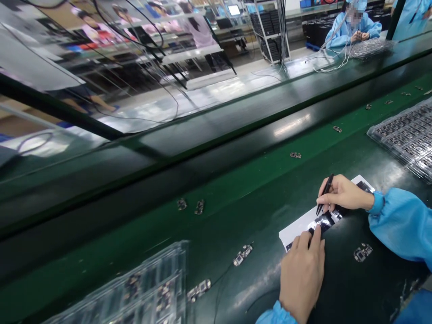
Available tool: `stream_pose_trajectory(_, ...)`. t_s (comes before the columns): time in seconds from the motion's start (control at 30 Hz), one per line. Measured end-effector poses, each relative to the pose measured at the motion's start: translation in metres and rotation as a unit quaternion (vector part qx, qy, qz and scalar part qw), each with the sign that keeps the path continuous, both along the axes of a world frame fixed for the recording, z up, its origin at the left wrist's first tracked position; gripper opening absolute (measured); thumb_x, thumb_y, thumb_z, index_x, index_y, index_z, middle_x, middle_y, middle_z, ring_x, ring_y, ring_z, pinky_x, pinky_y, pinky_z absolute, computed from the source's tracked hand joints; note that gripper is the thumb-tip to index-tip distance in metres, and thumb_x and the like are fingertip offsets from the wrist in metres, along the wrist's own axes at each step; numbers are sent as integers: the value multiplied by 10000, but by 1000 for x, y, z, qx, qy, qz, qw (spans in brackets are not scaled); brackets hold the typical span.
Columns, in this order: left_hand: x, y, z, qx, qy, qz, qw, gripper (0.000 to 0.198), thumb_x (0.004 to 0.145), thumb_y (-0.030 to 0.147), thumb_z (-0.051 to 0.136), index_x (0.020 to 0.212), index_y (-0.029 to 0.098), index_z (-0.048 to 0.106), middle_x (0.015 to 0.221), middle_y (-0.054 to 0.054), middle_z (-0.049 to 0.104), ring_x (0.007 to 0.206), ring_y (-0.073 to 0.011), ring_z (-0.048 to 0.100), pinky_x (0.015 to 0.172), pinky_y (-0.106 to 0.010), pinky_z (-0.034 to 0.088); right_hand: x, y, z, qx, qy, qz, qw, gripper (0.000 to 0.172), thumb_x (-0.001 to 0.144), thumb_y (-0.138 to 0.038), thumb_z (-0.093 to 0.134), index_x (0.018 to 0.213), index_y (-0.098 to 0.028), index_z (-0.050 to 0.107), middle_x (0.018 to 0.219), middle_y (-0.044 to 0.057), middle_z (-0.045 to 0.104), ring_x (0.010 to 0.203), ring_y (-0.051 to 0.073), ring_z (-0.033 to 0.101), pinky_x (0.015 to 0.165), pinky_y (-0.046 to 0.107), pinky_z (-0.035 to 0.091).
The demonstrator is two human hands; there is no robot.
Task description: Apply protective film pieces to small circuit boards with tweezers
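Work seems partway, with dark pieces (324, 221) left on the part-bare white sheet (295, 228) at 4 o'clock, where the right hand (347, 193) pinches black tweezers (326, 188) and the left hand (302, 275) presses, fingers outstretched, 2 circuit boards (243, 255) loose at 6 o'clock.

The worktop (263, 198) looks smooth and glossy, the trays (178, 261) shiny clear plastic. The sheet (296, 226) seems matt paper, the sleeve (401, 222) wrinkled cloth.

This looks like an electronics factory, with circuit boards (243, 255) along a green worktop (256, 216) and a smocked worker (337, 32) opposite.
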State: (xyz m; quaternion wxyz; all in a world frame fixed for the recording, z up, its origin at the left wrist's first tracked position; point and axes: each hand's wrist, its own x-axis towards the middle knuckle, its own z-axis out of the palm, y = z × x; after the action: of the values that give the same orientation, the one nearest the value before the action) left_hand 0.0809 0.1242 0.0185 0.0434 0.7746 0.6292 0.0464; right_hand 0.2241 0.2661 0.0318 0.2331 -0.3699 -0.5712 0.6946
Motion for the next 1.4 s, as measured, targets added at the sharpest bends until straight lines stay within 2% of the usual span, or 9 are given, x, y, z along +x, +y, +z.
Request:
stream_pose_trajectory(0.13,3,2,-8,-23,19,17,999,350,888,232,428,1230,202,498,904,-51,580,807,-184,585,609,-280,504,-8,5,-16,-18,-16,26,999,374,586,-372,774,705,-116,529,521,-7,603,434,97,579,399,183,467)
stream_pose_trajectory(0.27,2,1,-9,-31,11,13,999,348,897,231,402,1232,190,487,918,-53,565,819,-183,571,636,-291,504,-8,5,-22,-22,-33,41,998,373,581,-372,774,715,-120,533,530,-18,593,448,96,580,398,177,455)
stream_pose_trajectory(0.6,1,2,-6,-25,-13,16,999,336,900,231,398,1215,183,506,885,-52,561,805,-184,569,639,-286,491,-9,3,-20,-4,-49,49,998,337,588,-371,766,679,-124,556,513,-24,570,482,100,576,463,194,450)
stream_pose_trajectory(1.4,1,2,-9,-24,-10,21,999,329,904,261,392,1201,197,517,862,-47,554,784,-175,568,605,-267,480,-7,4,-22,-13,-48,59,997,357,565,-378,779,674,-128,548,533,-19,588,495,106,591,474,207,466)
